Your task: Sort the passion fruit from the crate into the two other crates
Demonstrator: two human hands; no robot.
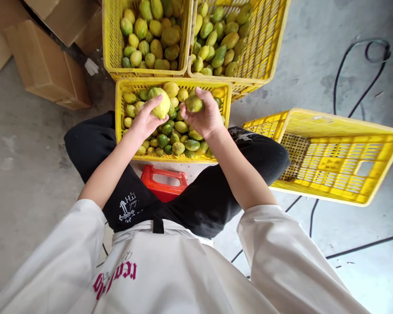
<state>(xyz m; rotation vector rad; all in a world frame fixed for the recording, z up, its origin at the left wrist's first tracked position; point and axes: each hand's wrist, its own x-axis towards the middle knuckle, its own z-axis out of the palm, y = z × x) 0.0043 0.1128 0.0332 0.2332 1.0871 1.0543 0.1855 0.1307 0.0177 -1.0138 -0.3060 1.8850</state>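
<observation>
My left hand (148,118) is closed around a large pale yellow-green lemon (161,103). In my right hand (208,114) is a smaller, darker green-yellow lemon (194,104), gripped between thumb and fingers. Both hands are above the near yellow crate (118,114), a little apart from each other. Many lemons (178,148) fill that crate, from deep green to yellow. My palms and some of the fingertips are hidden behind the fruit.
Two more yellow crates holding lemons, a left one (109,48) and a right one (265,43), stand just beyond. Another yellow crate (334,126) lies tipped at the right. Cardboard boxes (46,65) are at the left. Below me is a red stool (163,192); a black cable (339,78) crosses the floor.
</observation>
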